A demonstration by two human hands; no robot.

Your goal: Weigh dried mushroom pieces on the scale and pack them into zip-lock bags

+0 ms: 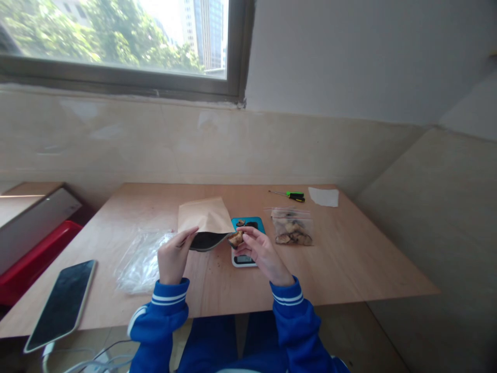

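Note:
My left hand [173,257] pinches the near edge of a brown kraft paper bag [205,215], whose dark mouth gapes toward me. Between the fingers of my right hand [262,252] is a dried mushroom [235,239], brown and curled, close to the right corner of that mouth. Under and behind the right hand stands a small kitchen scale [244,261] with a blue top and white front. More dark mushroom pieces [241,223] lie on its platform. The scale's display is partly covered by my fingers, and I cannot read it.
A clear zip bag of dried mushrooms [294,230] lies right of the scale. Behind it are green-and-black screwdrivers [295,196] and a white paper piece [324,197]. Clear plastic bags [142,264] lie at left, near a tablet [64,303] with a cable at the table's front-left edge.

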